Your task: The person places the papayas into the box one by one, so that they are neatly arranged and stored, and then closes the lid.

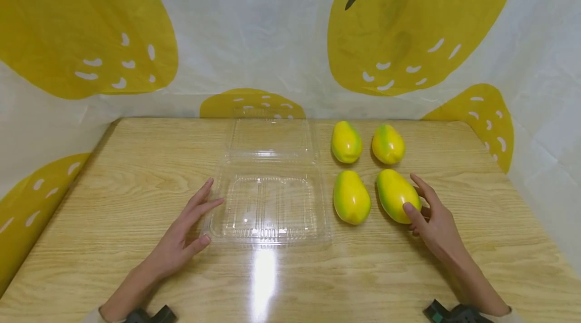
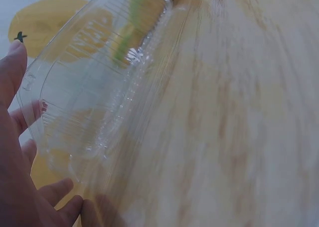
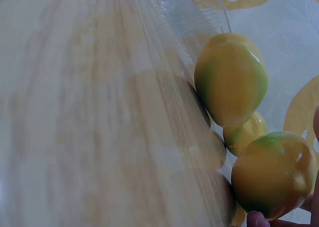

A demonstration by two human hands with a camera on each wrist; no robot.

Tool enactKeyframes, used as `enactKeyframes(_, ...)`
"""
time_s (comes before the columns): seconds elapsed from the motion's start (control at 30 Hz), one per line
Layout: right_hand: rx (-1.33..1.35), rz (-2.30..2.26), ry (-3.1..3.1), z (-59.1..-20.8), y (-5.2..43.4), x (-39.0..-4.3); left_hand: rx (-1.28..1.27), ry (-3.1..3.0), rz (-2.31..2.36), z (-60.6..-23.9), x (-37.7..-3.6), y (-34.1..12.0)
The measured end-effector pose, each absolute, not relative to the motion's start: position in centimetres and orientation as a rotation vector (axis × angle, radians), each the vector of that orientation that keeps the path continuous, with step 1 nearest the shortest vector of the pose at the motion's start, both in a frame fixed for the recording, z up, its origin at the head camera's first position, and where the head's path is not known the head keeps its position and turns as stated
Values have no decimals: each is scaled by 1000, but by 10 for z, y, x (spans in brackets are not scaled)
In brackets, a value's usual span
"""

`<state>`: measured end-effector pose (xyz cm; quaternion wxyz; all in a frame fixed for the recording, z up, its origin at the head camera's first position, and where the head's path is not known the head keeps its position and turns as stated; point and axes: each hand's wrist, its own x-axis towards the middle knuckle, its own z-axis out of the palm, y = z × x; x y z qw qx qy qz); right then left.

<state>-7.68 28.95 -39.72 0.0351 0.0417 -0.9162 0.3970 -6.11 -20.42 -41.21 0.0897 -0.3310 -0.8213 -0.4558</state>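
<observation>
Head view: the right hand is partly closed on the front right papaya, thumb on its near face and the other fingers bent along its right side; the right wrist view shows a fingertip against the fruit, which is by the worktop. Opposite, the left hand holds nothing, its fingers loosely spread at the left rim of a clear plastic clamshell container; whether they touch it I cannot tell. The container stands open, its base toward the person and its lid folded back on the far side. Between container and right hand sits the front left papaya; behind the front pair are the back left papaya and the back right papaya, all four yellow with green patches. Beyond the wood-grained worktop hangs a pale cloth printed with big yellow fruit.
</observation>
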Motion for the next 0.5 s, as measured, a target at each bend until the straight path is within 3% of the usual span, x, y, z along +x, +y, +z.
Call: enactKeyframes(0.5, 138, 1160, -2803, -400, 286, -77, -1016, -2414, -1378, -423, -65, -208)
